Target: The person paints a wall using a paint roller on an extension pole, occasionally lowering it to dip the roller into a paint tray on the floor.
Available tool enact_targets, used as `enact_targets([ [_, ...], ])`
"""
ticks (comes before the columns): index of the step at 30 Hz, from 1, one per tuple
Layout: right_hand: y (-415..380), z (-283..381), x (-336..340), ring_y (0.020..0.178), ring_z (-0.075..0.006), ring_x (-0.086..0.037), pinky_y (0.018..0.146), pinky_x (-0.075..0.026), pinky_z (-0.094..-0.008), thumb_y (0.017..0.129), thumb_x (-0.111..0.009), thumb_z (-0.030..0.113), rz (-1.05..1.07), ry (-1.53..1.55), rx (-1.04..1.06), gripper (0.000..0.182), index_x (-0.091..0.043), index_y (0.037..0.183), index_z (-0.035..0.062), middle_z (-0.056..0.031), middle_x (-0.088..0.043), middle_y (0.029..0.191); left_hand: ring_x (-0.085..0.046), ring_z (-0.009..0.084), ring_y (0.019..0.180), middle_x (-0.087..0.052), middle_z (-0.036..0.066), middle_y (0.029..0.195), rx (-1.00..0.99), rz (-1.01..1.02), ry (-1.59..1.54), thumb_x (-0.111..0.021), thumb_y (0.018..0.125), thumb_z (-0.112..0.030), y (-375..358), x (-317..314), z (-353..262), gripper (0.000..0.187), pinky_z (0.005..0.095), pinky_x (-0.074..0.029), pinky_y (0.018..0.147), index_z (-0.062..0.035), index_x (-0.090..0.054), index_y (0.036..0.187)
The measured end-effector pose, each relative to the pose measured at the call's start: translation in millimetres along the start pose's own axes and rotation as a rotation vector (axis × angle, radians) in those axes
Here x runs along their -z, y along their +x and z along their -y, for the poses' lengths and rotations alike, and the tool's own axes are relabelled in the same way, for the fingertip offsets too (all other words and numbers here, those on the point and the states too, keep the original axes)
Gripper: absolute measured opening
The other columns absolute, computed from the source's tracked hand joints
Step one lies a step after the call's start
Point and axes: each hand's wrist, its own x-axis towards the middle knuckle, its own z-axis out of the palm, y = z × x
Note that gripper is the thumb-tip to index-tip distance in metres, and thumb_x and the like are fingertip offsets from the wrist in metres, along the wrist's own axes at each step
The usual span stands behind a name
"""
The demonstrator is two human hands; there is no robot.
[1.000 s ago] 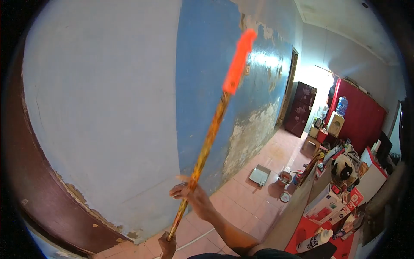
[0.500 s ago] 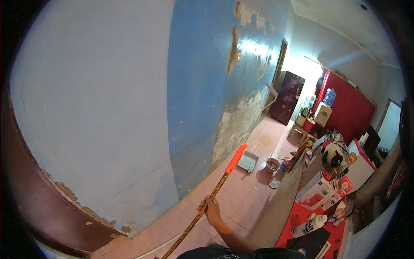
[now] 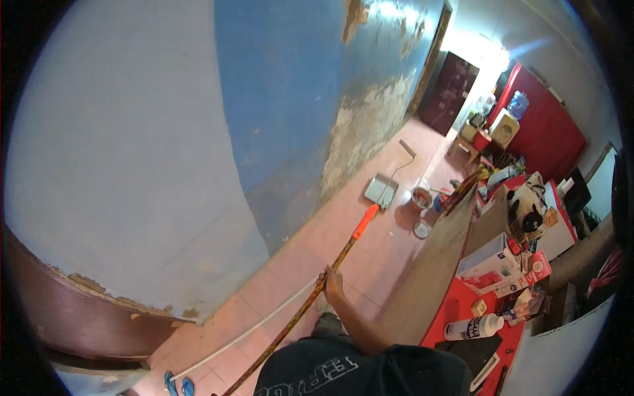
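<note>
My right hand (image 3: 332,282) is closed around the brown-and-yellow patterned pole (image 3: 300,313) of a paint roller. An orange grip (image 3: 365,222) tops the pole, and from it a bent wire frame leads to the roller head (image 3: 407,149). The wire passes over a grey paint tray (image 3: 373,190) on the tiled floor, with the head appearing just beyond the tray's far edge. The pole's lower end runs out of the picture at the bottom. My left hand is out of view.
To the left is a wall (image 3: 284,119) of pale and blue paint with peeled patches. A bucket (image 3: 421,198) and round lid (image 3: 421,230) stand right of the tray. A cluttered red counter (image 3: 456,307) lines the right. Blue sandals (image 3: 187,386) and a white stick (image 3: 244,335) lie low left.
The roller head has come down from beside the wall to low over the floor near the tray. My view has tilted downward, bringing the sandals and my shirt into sight.
</note>
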Motion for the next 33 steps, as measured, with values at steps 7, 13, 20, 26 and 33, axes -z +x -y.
enact_targets([
  [7, 95, 7, 44, 0.057, -0.0213, -0.054, 0.052, -0.051, -0.0390, 0.101, -0.045, 0.028, -0.211, -0.064, -0.129, 0.022, -0.044, 0.100, 0.0054, -0.0074, -0.049, 0.071, -0.069, 0.0320, 0.069, -0.070, 0.015, 0.076, 0.158, 0.288, -0.046, -0.055, 0.090, -0.041, 40, 41, -82, 0.036, 0.0472, -0.052, 0.055, -0.0117, -0.065, 0.071],
  [13, 159, 3, 72, 0.058, -0.0205, -0.054, 0.052, -0.053, -0.0384, 0.101, -0.044, 0.033, -0.278, -0.091, -0.178, 0.029, -0.043, 0.108, 0.0054, -0.0081, -0.049, 0.073, -0.069, 0.0371, 0.070, -0.069, 0.014, 0.071, 0.148, 0.812, -0.093, -0.063, 0.081, -0.049, 167, 72, -219, 0.035, 0.0515, -0.050, 0.059, -0.0146, -0.067, 0.080],
  [20, 179, -16, 71, 0.056, -0.0189, -0.052, 0.049, -0.050, -0.0382, 0.102, -0.043, 0.037, -0.340, -0.014, -0.312, 0.027, -0.042, 0.105, 0.0101, -0.0059, -0.050, 0.074, -0.067, 0.0435, 0.080, -0.068, 0.024, 0.079, 0.044, 0.906, -0.301, -0.046, 0.093, -0.058, 289, 125, -391, 0.052, 0.0540, -0.049, 0.071, -0.0068, -0.056, 0.095],
  [26, 191, -25, 79, 0.055, -0.0201, -0.052, 0.049, -0.050, -0.0389, 0.101, -0.042, 0.037, -0.328, -0.005, -0.393, 0.028, -0.041, 0.104, 0.0097, -0.0058, -0.049, 0.071, -0.068, 0.0403, 0.075, -0.067, 0.021, 0.073, 0.005, 0.870, -0.244, -0.044, 0.098, -0.051, 303, 136, -409, 0.047, 0.0517, -0.050, 0.068, -0.0059, -0.056, 0.095],
  [33, 187, -33, 82, 0.055, -0.0203, -0.052, 0.050, -0.050, -0.0400, 0.102, -0.040, 0.038, -0.340, 0.009, -0.516, 0.029, -0.042, 0.104, 0.0089, -0.0068, -0.051, 0.072, -0.067, 0.0420, 0.078, -0.068, 0.023, 0.078, 0.032, 0.975, -0.214, -0.042, 0.098, -0.051, 300, 139, -405, 0.047, 0.0534, -0.050, 0.070, -0.0058, -0.054, 0.100],
])
